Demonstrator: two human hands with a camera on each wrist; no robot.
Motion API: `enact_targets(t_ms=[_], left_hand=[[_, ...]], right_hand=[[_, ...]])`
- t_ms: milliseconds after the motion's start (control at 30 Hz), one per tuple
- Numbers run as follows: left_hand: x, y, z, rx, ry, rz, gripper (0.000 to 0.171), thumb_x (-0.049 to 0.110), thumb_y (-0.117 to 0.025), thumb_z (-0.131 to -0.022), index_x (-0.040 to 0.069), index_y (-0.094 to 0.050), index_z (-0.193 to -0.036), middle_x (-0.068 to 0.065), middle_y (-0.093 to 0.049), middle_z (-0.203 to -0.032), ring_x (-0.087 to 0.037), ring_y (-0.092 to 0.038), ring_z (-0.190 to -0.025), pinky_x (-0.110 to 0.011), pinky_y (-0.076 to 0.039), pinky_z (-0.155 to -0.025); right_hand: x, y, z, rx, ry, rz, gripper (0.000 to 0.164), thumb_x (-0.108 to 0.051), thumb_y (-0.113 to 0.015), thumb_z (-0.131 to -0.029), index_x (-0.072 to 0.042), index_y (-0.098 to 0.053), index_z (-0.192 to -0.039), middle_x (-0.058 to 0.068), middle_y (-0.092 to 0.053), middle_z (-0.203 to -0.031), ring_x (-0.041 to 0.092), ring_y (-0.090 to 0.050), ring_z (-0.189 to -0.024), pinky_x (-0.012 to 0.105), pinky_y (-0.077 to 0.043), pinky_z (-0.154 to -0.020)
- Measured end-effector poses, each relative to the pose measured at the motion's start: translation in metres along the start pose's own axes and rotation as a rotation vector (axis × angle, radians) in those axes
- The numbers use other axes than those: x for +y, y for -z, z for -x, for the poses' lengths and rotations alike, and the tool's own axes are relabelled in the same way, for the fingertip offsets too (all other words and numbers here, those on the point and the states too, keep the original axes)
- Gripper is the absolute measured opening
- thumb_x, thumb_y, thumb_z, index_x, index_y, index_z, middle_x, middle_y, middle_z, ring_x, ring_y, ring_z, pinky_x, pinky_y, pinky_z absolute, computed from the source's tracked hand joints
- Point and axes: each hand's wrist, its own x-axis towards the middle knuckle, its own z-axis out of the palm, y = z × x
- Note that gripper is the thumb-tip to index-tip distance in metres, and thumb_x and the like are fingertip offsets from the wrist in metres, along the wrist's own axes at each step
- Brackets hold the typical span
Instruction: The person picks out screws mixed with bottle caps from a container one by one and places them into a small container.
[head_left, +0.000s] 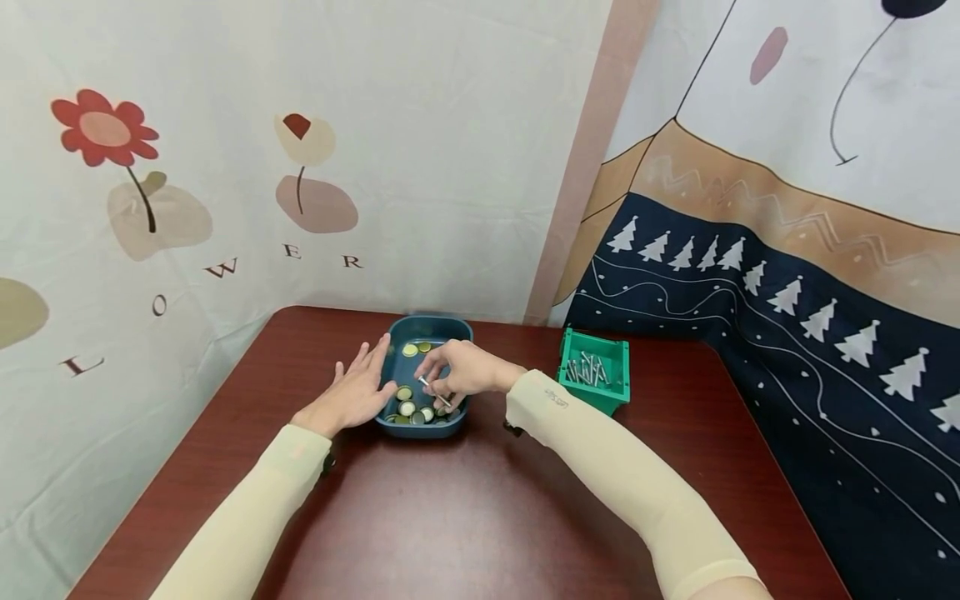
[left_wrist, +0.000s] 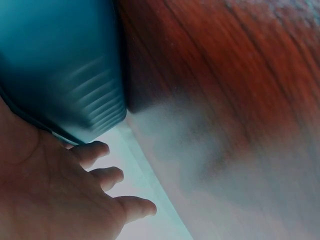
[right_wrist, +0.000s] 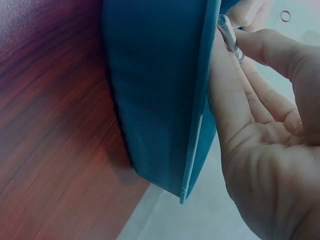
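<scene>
A blue plastic tub (head_left: 423, 431) stands on the table with several small round gold and pale caps (head_left: 407, 408) lying in it, most at its near end. Over the tub's right side, my right hand (head_left: 463, 371) pinches a small metal bolt (right_wrist: 227, 32) between thumb and fingers. Threads show along the bolt in the right wrist view. Fingers straight and spread, my left hand (head_left: 351, 396) lies along the tub's left rim. From below, the left wrist view shows its palm (left_wrist: 55, 190) against the tub's edge.
To the right, a green plastic bin (head_left: 615, 392) holds several metal bolts (head_left: 588, 369). Both containers are on a dark red wooden table (head_left: 450, 517). Behind the table hangs a printed cloth (head_left: 450, 167) with flowers, letters and trees.
</scene>
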Motion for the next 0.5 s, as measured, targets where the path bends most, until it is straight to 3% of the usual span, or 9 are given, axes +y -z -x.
enact_targets(t_ms=[300, 500], left_hand=[[0.000, -0.002, -0.001, -0.009, 0.003, -0.002, 0.093, 0.037, -0.055, -0.120, 0.011, 0.002, -0.189, -0.023, -0.013, -0.196, -0.052, -0.003, -0.183, -0.091, -0.004, -0.136], [0.000, 0.000, -0.001, 0.000, 0.004, -0.013, 0.093, 0.036, -0.055, -0.119, 0.010, 0.000, -0.189, -0.025, -0.014, -0.196, -0.053, -0.004, -0.183, -0.092, -0.004, -0.136]], right_hand=[[0.006, 0.002, 0.013, 0.031, 0.002, -0.090, 0.037, -0.005, -0.071, -0.114, 0.004, -0.073, -0.150, 0.027, -0.082, -0.131, 0.024, -0.088, -0.088, 0.041, -0.075, -0.078], [0.008, 0.005, 0.022, 0.060, -0.001, -0.137, 0.032, -0.005, -0.072, -0.114, -0.005, -0.077, -0.145, 0.025, -0.082, -0.128, 0.029, -0.090, -0.091, 0.045, -0.075, -0.078]])
